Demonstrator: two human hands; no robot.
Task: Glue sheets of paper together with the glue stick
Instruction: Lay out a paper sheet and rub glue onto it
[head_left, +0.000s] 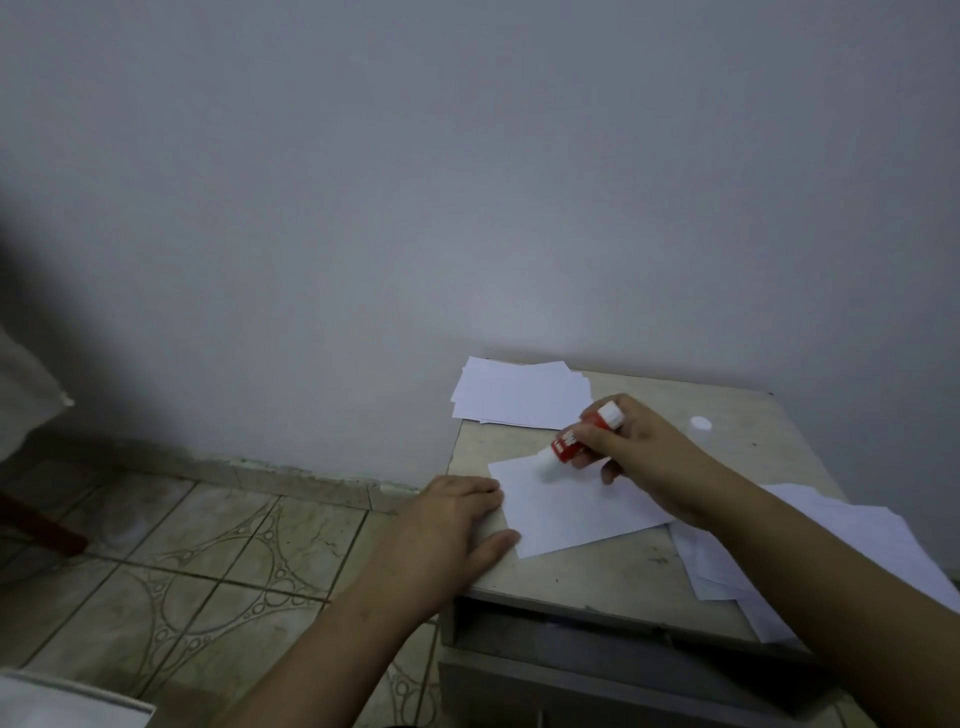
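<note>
A white sheet of paper (571, 512) lies in the middle of a small beige table (597, 571). My right hand (644, 452) grips a red glue stick (571, 441), tilted down to the left with its white tip touching the sheet's upper left part. My left hand (457, 525) lies flat on the table's left edge, fingers pressing the sheet's left border. A stack of white sheets (519, 395) sits at the table's far left corner. More sheets (831, 545) lie spread at the right, partly under my right forearm.
A white glue cap (701, 423) rests on the table behind my right hand. The table stands against a grey wall. A patterned tile floor (208, 561) lies to the left. A white object (62, 701) shows at the bottom left corner.
</note>
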